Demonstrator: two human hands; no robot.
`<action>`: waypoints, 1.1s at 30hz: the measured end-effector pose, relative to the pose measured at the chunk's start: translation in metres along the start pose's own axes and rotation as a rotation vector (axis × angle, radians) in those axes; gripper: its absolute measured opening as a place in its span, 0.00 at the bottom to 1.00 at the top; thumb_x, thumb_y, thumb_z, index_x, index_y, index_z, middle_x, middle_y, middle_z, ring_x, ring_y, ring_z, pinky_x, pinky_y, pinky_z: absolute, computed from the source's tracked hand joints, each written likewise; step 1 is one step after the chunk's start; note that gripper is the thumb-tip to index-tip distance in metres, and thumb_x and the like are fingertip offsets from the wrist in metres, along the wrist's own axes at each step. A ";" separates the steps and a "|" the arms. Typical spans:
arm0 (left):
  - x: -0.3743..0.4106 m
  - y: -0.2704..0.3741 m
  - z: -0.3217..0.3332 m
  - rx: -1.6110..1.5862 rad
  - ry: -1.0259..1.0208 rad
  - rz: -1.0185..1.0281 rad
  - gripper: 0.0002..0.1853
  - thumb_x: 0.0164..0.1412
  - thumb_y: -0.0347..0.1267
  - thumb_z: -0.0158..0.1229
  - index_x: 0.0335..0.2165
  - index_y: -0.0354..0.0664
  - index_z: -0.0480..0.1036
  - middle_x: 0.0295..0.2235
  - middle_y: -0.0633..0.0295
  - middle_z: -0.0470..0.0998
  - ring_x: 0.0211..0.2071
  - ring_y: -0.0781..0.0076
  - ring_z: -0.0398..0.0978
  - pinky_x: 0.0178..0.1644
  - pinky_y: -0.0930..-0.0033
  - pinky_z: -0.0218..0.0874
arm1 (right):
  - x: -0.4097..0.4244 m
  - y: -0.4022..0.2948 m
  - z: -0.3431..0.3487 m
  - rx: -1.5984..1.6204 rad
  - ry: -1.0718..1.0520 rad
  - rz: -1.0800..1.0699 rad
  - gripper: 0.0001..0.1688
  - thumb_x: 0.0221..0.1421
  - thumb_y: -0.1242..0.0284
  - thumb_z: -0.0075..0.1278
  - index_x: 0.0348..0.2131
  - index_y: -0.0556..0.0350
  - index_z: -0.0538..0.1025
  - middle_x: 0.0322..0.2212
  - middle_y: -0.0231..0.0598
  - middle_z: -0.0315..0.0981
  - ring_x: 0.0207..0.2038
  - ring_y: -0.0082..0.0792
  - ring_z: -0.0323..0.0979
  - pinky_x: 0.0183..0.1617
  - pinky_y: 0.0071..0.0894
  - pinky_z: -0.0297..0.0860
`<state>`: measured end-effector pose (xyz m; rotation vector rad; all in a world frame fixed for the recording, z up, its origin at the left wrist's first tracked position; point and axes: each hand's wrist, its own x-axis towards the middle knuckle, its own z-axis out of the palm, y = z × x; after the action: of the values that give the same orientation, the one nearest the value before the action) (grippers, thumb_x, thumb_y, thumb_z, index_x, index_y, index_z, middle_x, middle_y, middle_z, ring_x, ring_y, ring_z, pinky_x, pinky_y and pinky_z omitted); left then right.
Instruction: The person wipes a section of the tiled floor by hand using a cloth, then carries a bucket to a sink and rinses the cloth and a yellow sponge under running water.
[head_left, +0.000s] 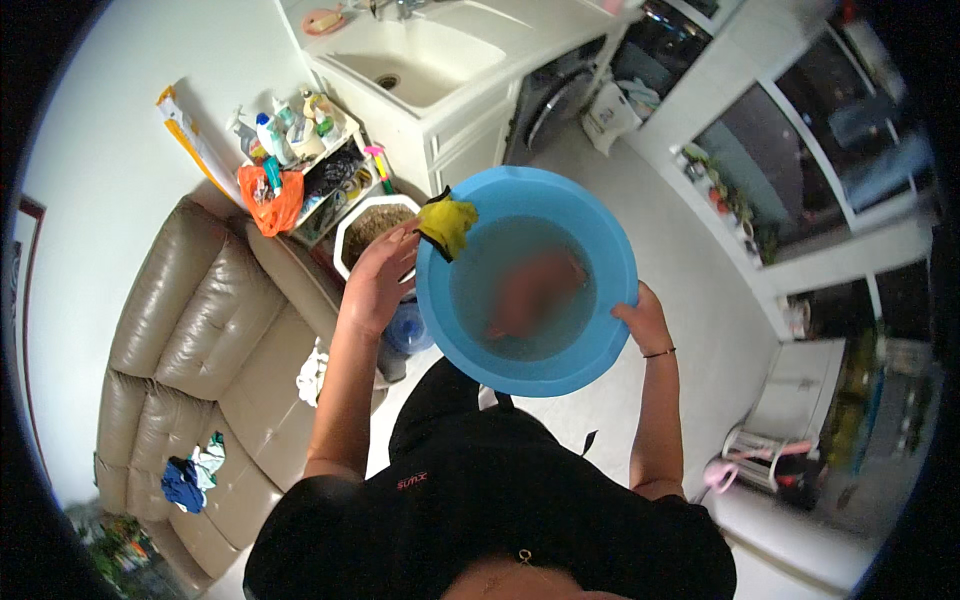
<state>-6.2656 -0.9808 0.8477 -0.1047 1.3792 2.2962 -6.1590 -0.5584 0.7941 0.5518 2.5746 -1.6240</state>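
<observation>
A round blue plastic basin (616, 225) is held up in front of my body, with cloudy water and a blurred reddish-pink item (532, 292) in it. My right hand (646, 318) grips the basin's rim on the right, thumb over the edge. At the left rim, my left hand (384, 274) holds a yellow cloth with black edging (448, 223) by the fingertips. The cloth lies over the rim. Whether the left palm also bears the basin's weight cannot be told. A thin dark band circles my right wrist.
Ahead are a white sink (427, 64) and a soap dish (322, 21). To the left stand a shelf with bottles (330, 169), an orange bag (271, 201), an octagonal planter (339, 244) and a brown leather sofa (187, 322) with clothes. A white bag (611, 116) rests near the washing machine (559, 109).
</observation>
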 end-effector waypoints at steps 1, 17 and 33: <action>0.028 0.011 0.004 -0.014 0.008 0.030 0.37 0.61 0.51 0.57 0.61 0.41 0.64 0.59 0.54 0.69 0.56 0.61 0.67 0.60 0.53 0.56 | 0.037 -0.007 -0.007 -0.031 0.011 -0.046 0.27 0.43 0.74 0.55 0.47 0.62 0.75 0.37 0.43 0.79 0.38 0.35 0.78 0.45 0.35 0.74; 0.391 0.198 -0.029 0.039 0.252 0.319 0.38 0.63 0.54 0.50 0.64 0.44 0.60 0.65 0.50 0.61 0.64 0.54 0.59 0.67 0.48 0.48 | 0.523 -0.215 0.022 0.003 -0.240 -0.278 0.25 0.45 0.76 0.56 0.46 0.65 0.74 0.39 0.43 0.78 0.41 0.35 0.76 0.47 0.37 0.72; 0.530 0.220 -0.145 0.063 0.848 0.308 0.30 0.65 0.53 0.48 0.60 0.54 0.68 0.57 0.56 0.71 0.55 0.64 0.70 0.58 0.56 0.58 | 0.783 -0.223 0.220 0.084 -0.682 -0.040 0.23 0.46 0.74 0.61 0.44 0.59 0.74 0.36 0.37 0.78 0.36 0.30 0.75 0.41 0.33 0.72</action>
<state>-6.8552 -1.0088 0.8005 -1.0051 1.9636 2.5705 -6.9950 -0.6255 0.7110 -0.0616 2.0262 -1.5754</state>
